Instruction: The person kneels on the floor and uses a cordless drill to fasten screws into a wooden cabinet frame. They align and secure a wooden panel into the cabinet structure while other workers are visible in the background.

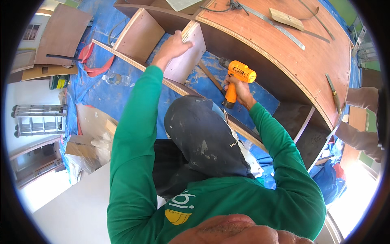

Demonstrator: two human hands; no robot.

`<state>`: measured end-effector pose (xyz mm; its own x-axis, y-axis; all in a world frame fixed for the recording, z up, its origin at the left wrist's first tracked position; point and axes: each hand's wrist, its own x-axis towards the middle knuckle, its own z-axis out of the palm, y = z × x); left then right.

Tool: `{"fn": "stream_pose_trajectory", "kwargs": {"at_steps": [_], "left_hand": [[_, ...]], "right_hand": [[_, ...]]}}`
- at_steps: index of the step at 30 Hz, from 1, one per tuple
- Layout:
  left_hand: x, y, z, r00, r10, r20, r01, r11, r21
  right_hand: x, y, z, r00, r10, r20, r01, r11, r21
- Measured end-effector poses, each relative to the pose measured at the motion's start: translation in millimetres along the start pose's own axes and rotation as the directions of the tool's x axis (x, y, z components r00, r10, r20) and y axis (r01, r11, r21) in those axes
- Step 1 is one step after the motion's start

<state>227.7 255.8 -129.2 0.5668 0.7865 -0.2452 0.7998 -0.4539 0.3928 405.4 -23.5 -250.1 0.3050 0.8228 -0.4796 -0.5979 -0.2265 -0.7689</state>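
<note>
My right hand (242, 90) is closed round the handle of an orange cordless drill (243, 72), which is held above the open cabinet frame with its chuck toward the upper left. My left hand (174, 48) grips the upper edge of an upright plywood divider (187, 59), its thumb lying across the edge. A second divider (140, 35) stands farther left in the same frame. The long plywood side (280, 53) of the cabinet lies across the far side. A thin wooden strip (211, 77) sits inside the frame, below the drill.
On the plywood lie a metal ruler (276, 27), a wood offcut (287, 19) and a chisel-like tool (334, 94). Blue tarp (101, 95) covers the floor, with a clear bottle (116, 79) on it. A folded ladder (40, 120) is at left; another person's legs (359, 99) show at right.
</note>
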Motion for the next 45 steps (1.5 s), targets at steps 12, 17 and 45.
{"fn": "stream_pose_trajectory", "kwargs": {"at_steps": [12, 17, 45], "left_hand": [[31.8, 47.2, 17.1, 0.979, -0.092, -0.183, 0.125, 0.975, 0.181], [31.3, 56.8, 12.5, 0.981, -0.121, -0.154, 0.154, 0.961, 0.231], [32.4, 49.5, 13.1, 0.984, -0.099, -0.146, 0.127, 0.973, 0.194]], "right_hand": [[85.1, 44.9, 11.3, 0.993, 0.117, -0.017, -0.109, 0.966, 0.235], [94.1, 56.2, 14.1, 0.995, 0.103, -0.015, -0.095, 0.960, 0.265], [30.6, 24.6, -2.5, 0.994, 0.107, 0.027, -0.109, 0.993, 0.056]]}}
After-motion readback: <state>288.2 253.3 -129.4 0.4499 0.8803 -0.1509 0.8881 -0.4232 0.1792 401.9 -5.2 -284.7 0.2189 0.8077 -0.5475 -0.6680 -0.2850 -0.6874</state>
